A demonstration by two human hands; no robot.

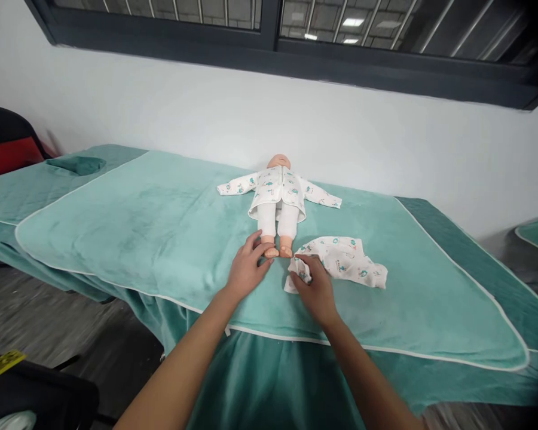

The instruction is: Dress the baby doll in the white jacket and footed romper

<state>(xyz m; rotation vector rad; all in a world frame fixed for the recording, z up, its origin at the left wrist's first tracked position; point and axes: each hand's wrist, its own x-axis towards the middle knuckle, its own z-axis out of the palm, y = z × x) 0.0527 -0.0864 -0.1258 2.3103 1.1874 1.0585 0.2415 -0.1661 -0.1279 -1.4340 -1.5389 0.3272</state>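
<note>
A baby doll point(278, 161) lies on its back on the green mat, feet toward me. It wears a white printed jacket point(280, 186) with the sleeves spread out, and white leggings point(266, 220). My left hand point(248, 263) is at the doll's foot on the left, fingers apart and touching or just beside it. Right of the feet lies a pair of white printed baby pants point(341, 260). My right hand point(314, 286) grips a bunched end of these pants between thumb and fingers.
The pale green mat point(161, 203) covers a padded bed against a white wall point(183, 101). A dark-framed barred window point(273, 36) is above. A face hole point(78, 164) and a red-black chair point(9, 143) are at left; a black object point(40, 394) stands at lower left.
</note>
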